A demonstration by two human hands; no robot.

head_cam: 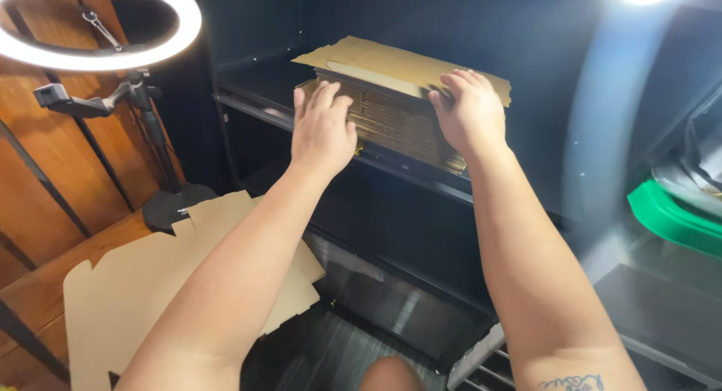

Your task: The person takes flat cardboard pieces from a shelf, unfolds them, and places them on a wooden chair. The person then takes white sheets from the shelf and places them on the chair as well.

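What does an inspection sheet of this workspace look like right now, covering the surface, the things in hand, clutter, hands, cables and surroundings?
Surface: dark metal shelf in a black cabinet, bearing the stack.
Things in hand: stack of flat brown corrugated cardboard sheets; the top sheet sits askew, overhanging the rest.
Clutter: large flat die-cut cardboard blank lying below to the left, partly on the wooden floor.
Hands: left hand pressed flat against the stack's near left edge; right hand spread over its top right corner.
Cables: nothing seen.
Surroundings: lit white ring light on a black stand with round base; green plastic rim at right; wood-panelled wall behind.
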